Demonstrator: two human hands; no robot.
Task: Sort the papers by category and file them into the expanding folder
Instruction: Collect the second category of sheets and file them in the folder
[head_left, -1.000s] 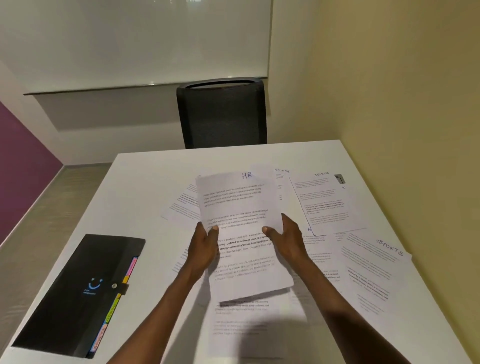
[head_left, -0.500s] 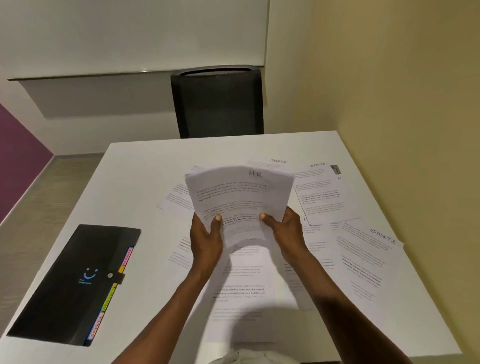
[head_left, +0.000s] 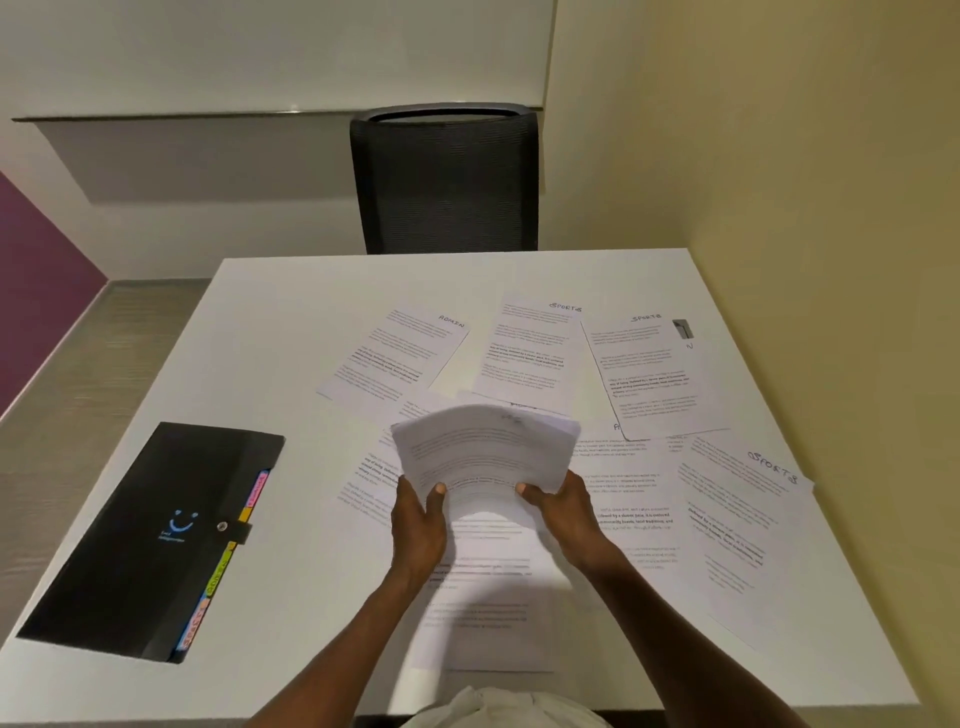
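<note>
Papers: small stack held up over table centre, bowed upward, blurred. Left hand grips stack's near left edge, thumb on top. Right hand grips near right edge, thumb on top. Loose sheets spread on white table beneath and around: ADMIN sheet far left, SPORTS sheet beside it, another SPORTS sheet with small photo, third SPORTS sheet at right. Black expanding folder lies closed at left, strap snapped, coloured tabs along right edge. Black mesh chair behind table.
</note>
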